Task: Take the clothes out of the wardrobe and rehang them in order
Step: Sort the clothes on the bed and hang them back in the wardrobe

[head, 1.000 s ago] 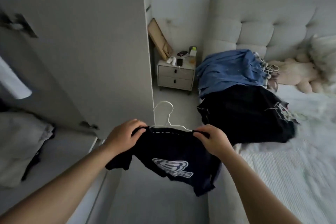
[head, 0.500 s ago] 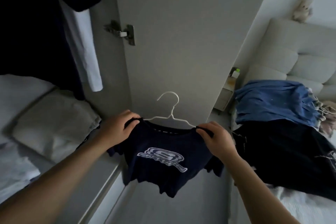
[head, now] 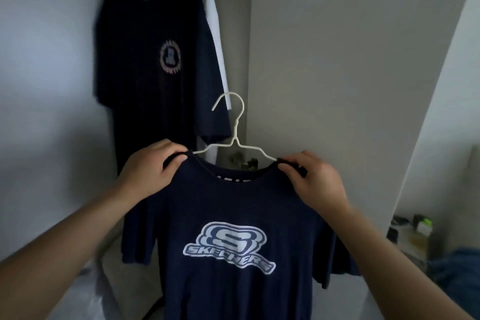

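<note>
The main risk from here is that the navy T-shirt slides off its white wire hanger on the way up to the rail: the wire is thin and smooth, the neck opening looks wide, and if either shoulder is let go before the cloth sits evenly, the heavier side could drag the shirt down and off. A second risk is the hook, which stands free above the collar with nothing holding it; since both hands are on the shoulders, one must shift to the hook or neck of the hanger before it can go up, and that change of grip is where a slip seems most likely. The rail itself is out of sight above the frame, so aiming the hook may be partly blind, and it could catch the dark T-shirt already hanging in the wardrobe with a white garment behind it. The left hand pinches the shirt's left shoulder over the hanger end, fingers curled round the cloth; the right hand grips the other shoulder likewise. The shirt hangs in the air before the open wardrobe door, front toward the camera, with a pale logo across the chest, its collar level and its sleeves drooping.
</note>
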